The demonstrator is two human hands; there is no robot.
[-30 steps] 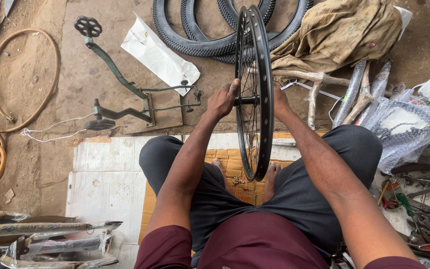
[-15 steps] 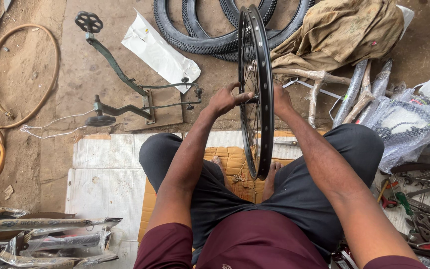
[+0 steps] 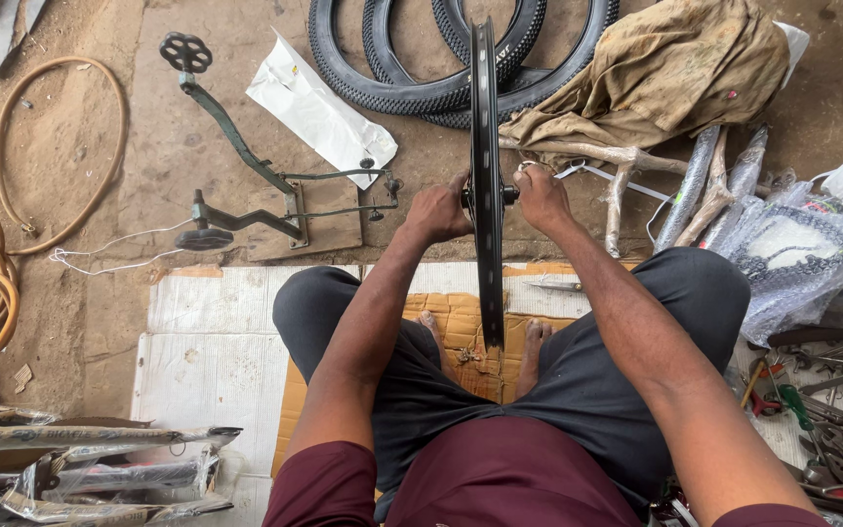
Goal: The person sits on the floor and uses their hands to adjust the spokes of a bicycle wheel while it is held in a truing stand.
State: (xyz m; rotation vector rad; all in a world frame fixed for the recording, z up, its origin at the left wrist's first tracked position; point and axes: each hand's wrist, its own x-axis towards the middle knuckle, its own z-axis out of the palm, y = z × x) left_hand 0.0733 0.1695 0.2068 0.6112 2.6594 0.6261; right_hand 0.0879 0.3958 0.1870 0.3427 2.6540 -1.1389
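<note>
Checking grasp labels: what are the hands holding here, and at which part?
Both hands hold the black bicycle wheel, standing upright on edge, at its hub: left hand on one side, right hand on the other. Exact finger contact unclear.

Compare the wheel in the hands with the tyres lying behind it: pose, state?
The wheel rim stands upright, edge-on, bare of rubber, gripped at its hub by the left hand and right hand. The tyres lie flat on the ground, knobbly, untouched. Both are black and round.

Left hand (image 3: 438,211) and right hand (image 3: 540,196) grip the hub of an upright black bicycle wheel (image 3: 486,176) between the knees.
</note>
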